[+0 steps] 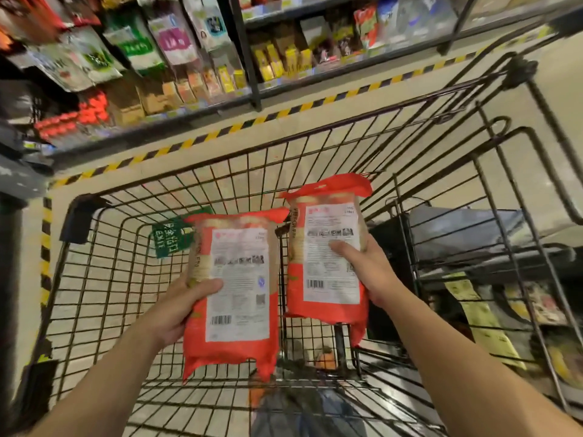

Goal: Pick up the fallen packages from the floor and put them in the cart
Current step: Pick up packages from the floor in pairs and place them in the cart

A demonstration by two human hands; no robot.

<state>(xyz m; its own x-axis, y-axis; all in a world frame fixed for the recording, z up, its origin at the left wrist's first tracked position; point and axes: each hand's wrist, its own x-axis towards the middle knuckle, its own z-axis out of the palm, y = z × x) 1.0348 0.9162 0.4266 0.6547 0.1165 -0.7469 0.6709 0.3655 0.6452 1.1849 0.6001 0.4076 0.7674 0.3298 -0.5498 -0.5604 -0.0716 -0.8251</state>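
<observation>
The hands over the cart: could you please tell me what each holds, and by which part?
The left hand grips the left package by its left edge, thumb on the label; the right hand grips the right package by its right edge, likewise.

Store aisle: dark metal shelving stocked with packaged goods; beige floor; yellow-and-black striped tape along the shelving base; grey low shelf at right.

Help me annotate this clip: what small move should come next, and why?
Likely lower both and let go: the left hand holds the left package and the right hand the right package, both above the cart basket.
</observation>
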